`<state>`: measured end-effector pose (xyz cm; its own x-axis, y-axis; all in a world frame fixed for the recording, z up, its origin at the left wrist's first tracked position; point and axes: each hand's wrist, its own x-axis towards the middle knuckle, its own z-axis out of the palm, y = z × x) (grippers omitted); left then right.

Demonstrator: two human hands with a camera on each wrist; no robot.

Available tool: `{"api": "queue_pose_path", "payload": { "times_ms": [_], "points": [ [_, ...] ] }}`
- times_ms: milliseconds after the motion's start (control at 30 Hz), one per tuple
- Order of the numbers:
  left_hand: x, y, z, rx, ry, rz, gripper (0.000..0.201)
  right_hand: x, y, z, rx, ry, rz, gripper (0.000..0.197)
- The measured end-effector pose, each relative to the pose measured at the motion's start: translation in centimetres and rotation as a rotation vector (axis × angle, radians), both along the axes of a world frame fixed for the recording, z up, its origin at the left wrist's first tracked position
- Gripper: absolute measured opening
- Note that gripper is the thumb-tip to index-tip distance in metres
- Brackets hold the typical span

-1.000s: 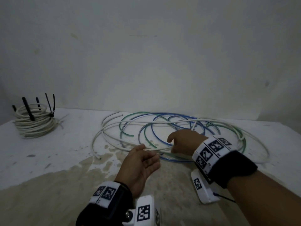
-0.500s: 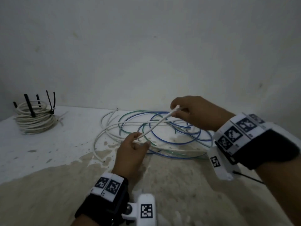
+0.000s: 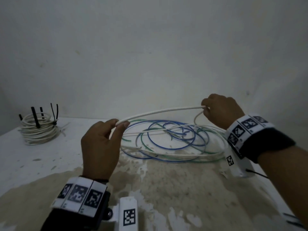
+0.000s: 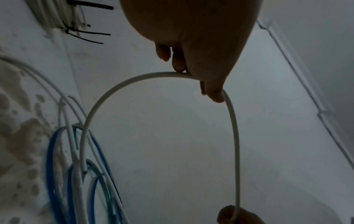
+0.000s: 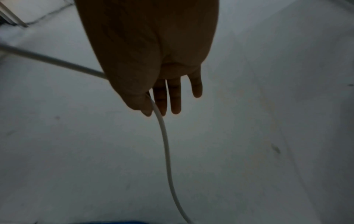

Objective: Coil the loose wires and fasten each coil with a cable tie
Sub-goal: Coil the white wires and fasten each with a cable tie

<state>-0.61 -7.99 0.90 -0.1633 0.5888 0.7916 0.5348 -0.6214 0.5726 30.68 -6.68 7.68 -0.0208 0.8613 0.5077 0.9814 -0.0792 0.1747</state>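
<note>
white, smooth and round, the wire (image 3: 160, 111) arcs in the air between both hands above the table (image 3: 41, 157). the left hand (image 3: 100, 147) pinches it between thumb and fingertips; the right hand (image 3: 221, 110) pinches it farther along, with the rest dropping in a loop to the heap. that heap of loose wires (image 3: 168, 140), thin blue, green and white strands in wide flat rings, lies on the table under and between the hands. far left stands a finished coil (image 3: 37, 130), tight stacked white turns bound with black ties (image 3: 35, 119) whose stiff tails stick up. the tabletop is white, rough, with a sandy brown worn patch near the person.

the left wrist view alone shows the wire's cut end (image 4: 84, 172) hanging over the blue rings. the right wrist view, dim, shows three fingers (image 5: 175, 97) held straight beside the pinching thumb, and the wire (image 5: 166, 151) trailing down.
</note>
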Motion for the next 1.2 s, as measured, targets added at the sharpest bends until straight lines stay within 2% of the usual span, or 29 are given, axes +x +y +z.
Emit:
{"api": "queue_pose_path", "payload": {
  "times_ms": [100, 133, 200, 267, 333, 433, 567, 633, 667, 733, 833, 900, 1000, 1133, 1200],
  "points": [
    [0.6, -1.1, -0.5, 0.052, 0.074, -0.052, 0.005, 0.3, -0.2, -0.6, 0.002, 0.169, -0.034, 0.016],
    [0.6, -1.0, -1.0, 0.044, 0.092, -0.058, 0.006, 0.3, -0.3, 0.0, 0.065, 0.226, 0.000, 0.015],
    [0.5, -0.4, -2.2, -0.016, 0.108, -0.047, 0.021, 0.1, -0.6, 2.2, 0.272, 0.272, 0.096, 0.015],
    [0.2, 0.1, -2.7, -0.027, 0.118, -0.029, 0.032, -0.6, -1.1, 5.1, 0.409, 0.194, 0.123, 0.016],
    [-0.1, 0.1, -2.4, -0.055, 0.058, -0.053, 0.033, -0.9, -1.5, 7.3, 0.428, 0.064, 0.055, 0.017],
    [-0.9, 0.0, -2.2, -0.118, -0.020, -0.092, 0.031, 0.9, -1.8, 8.0, 0.325, -0.013, -0.097, 0.015],
    [-2.7, -0.1, -2.2, -0.174, -0.095, -0.030, 0.032, 5.8, -3.1, 5.6, 0.055, 0.170, -0.278, 0.020],
    [-2.9, -0.2, -2.2, -0.187, -0.099, -0.044, 0.029, 7.0, -3.8, 4.2, -0.108, 0.175, -0.283, 0.022],
    [-2.7, -0.2, -2.2, -0.186, -0.091, -0.059, 0.027, 7.1, -4.0, 3.7, -0.126, 0.174, -0.274, 0.024],
    [-2.2, 0.0, -2.4, -0.205, -0.102, -0.092, 0.024, 6.9, -4.2, 3.4, -0.013, 0.253, -0.224, 0.026],
    [-1.4, 0.2, -2.7, -0.301, -0.170, -0.175, 0.024, 6.1, -4.4, 4.4, 0.321, 0.536, -0.108, 0.017],
    [-1.2, 0.1, -2.9, -0.329, -0.168, -0.207, 0.023, 5.1, -4.4, 5.6, 0.485, 0.623, -0.009, 0.015],
    [-1.3, -0.2, -3.1, -0.340, -0.144, -0.211, 0.023, 3.4, -4.6, 7.5, 0.621, 0.553, 0.115, 0.019],
    [-1.7, -0.1, -2.9, -0.462, -0.188, -0.223, 0.018, 1.8, -4.3, 8.1, 0.617, 0.538, 0.310, 0.027],
    [-2.1, 0.4, -2.8, -0.528, -0.232, -0.250, 0.023, 0.6, -4.0, 7.3, 0.619, 0.493, 0.361, 0.026]
  ]
}}
